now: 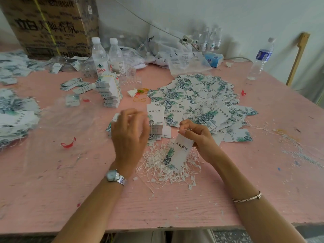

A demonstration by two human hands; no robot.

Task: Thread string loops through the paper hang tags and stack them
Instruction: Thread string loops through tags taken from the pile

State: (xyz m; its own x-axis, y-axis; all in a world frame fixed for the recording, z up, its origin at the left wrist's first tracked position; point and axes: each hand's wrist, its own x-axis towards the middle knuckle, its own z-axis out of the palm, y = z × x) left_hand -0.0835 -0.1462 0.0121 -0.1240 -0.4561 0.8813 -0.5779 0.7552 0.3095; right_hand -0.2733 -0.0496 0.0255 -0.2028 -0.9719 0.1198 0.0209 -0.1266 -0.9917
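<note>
My right hand (194,133) pinches the top of a white hang tag (178,151) printed with green leaves; the tag hangs down over a heap of white string loops (157,171). My left hand (130,133) is raised and blurred to the left of it, fingers curled and apart; whether a string runs from it I cannot tell. A small stack of tags (157,127) lies just behind the hands. A wide spread of loose tags (206,100) covers the table to the right of that stack.
The pink table (70,199) carries a tall banded tag bundle (109,92), two water bottles (100,57), another bottle (261,58) at right, a cardboard box (50,25), plastic bags (168,44), tag piles (15,116) at left, and rubber bands (140,99).
</note>
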